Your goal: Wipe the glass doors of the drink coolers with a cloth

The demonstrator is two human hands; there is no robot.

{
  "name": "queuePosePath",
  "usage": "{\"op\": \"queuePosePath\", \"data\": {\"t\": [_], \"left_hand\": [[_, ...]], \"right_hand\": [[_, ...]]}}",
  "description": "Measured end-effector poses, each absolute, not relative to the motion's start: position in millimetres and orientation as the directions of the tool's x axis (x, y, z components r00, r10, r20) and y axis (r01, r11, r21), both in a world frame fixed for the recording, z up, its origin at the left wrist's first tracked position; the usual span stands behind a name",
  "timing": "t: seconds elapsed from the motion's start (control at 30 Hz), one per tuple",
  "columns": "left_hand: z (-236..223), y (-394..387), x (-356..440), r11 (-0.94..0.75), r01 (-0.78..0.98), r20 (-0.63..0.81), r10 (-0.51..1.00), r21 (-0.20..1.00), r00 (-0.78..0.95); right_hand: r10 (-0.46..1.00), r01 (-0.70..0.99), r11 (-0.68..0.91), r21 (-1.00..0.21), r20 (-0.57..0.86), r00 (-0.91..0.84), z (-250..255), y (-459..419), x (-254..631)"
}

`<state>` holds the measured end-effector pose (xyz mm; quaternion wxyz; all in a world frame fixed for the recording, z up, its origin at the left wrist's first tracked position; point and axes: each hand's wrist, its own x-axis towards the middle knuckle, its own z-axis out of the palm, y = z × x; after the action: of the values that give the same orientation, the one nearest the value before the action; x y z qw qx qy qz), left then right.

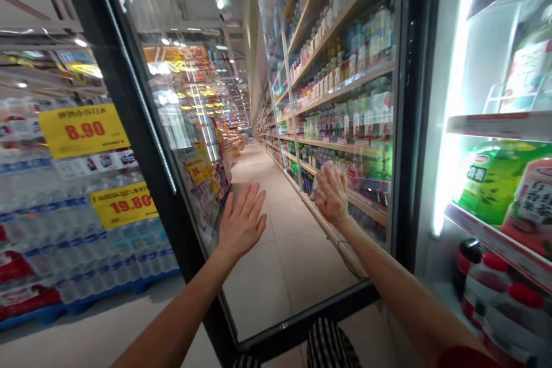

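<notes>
An open glass cooler door point(404, 126) with a black frame stands in front of me. My left hand point(241, 221) is open, its fingers stretched out flat against the glass near the left side of the frame. Farther right, my right hand point(334, 195) presses toward the pane with curled fingers, slightly smeared by motion. Under its fingers shows a pale, crumpled white cloth point(318, 188), partly hidden by the hand. The glass between and around the hands shows an aisle and shelves of bottles.
At right, the lit cooler shelves hold green and pink pouches point(487, 181) and red-lidded jars point(491, 282). Stacked packs of bottled water point(86, 224) with yellow price signs point(84, 129) stand to the left. The door's bottom frame point(302, 322) is close to my checked trouser leg point(330, 345).
</notes>
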<state>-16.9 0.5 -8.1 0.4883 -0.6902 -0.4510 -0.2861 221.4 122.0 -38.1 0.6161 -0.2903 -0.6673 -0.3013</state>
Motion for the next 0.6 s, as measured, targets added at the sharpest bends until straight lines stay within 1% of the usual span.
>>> {"op": "queuePosePath", "data": {"t": [0.03, 0.07, 0.1, 0.13, 0.17, 0.2, 0.23, 0.3, 0.33, 0.37, 0.4, 0.43, 0.47, 0.5, 0.53, 0.57, 0.6], "left_hand": [[-8, 0, -17, -0.112, 0.902, 0.836, 0.343, -0.416, 0.429], [-8, 0, -16, -0.108, 0.902, 0.836, 0.343, -0.417, 0.427], [-8, 0, -16, -0.104, 0.903, 0.837, 0.343, -0.417, 0.426], [-8, 0, -17, -0.102, 0.903, 0.838, 0.341, -0.417, 0.426], [-8, 1, -17, -0.103, 0.903, 0.838, 0.341, -0.417, 0.426], [-9, 1, -17, -0.106, 0.903, 0.838, 0.34, -0.417, 0.427], [-9, 2, -18, -0.109, 0.903, 0.837, 0.342, -0.416, 0.427], [-9, 3, -19, -0.115, 0.903, 0.836, 0.345, -0.413, 0.426], [-9, 3, -19, -0.115, 0.904, 0.838, 0.343, -0.412, 0.425], [-9, 3, -19, -0.116, 0.904, 0.838, 0.342, -0.411, 0.425], [-9, 3, -19, -0.115, 0.904, 0.838, 0.343, -0.411, 0.425], [-9, 3, -18, -0.115, 0.904, 0.837, 0.343, -0.412, 0.426], [-9, 2, -18, -0.115, 0.903, 0.837, 0.341, -0.415, 0.428], [-9, 2, -18, -0.115, 0.901, 0.837, 0.338, -0.418, 0.431], [-9, 2, -17, -0.113, 0.9, 0.836, 0.337, -0.421, 0.433], [-9, 2, -17, -0.111, 0.9, 0.837, 0.335, -0.422, 0.433], [-9, 2, -17, -0.108, 0.901, 0.838, 0.334, -0.421, 0.432]], "right_hand": [[0.042, 0.777, 0.624, -0.085, 0.996, 0.075, -34, 131, 235], [0.057, 0.77, 0.6, -0.218, 0.971, 0.23, -29, 139, 245], [0.065, 0.744, 0.583, -0.326, 0.932, 0.357, -24, 144, 250], [0.067, 0.717, 0.578, -0.39, 0.898, 0.435, -20, 146, 250], [0.064, 0.704, 0.584, -0.405, 0.887, 0.458, -17, 145, 245], [0.054, 0.71, 0.597, -0.373, 0.902, 0.428, -16, 140, 237], [0.04, 0.73, 0.615, -0.299, 0.936, 0.35, -17, 134, 226], [0.011, 0.761, 0.644, -0.079, 0.995, 0.094, -21, 120, 205], [-0.002, 0.759, 0.651, 0.032, 0.999, -0.04, -23, 114, 199], [-0.007, 0.749, 0.652, 0.117, 0.989, -0.149, -24, 112, 199], [-0.003, 0.745, 0.648, 0.159, 0.979, -0.206, -25, 113, 203], [0.006, 0.756, 0.638, 0.147, 0.981, -0.196, -24, 117, 212], [0.018, 0.777, 0.625, 0.074, 0.994, -0.109, -22, 125, 223], [0.029, 0.792, 0.608, -0.054, 0.999, 0.045, -19, 134, 236], [0.037, 0.779, 0.591, -0.208, 0.972, 0.231, -14, 143, 247], [0.041, 0.738, 0.578, -0.349, 0.915, 0.4, -8, 151, 255], [0.045, 0.689, 0.573, -0.443, 0.857, 0.514, -2, 156, 259]]}}
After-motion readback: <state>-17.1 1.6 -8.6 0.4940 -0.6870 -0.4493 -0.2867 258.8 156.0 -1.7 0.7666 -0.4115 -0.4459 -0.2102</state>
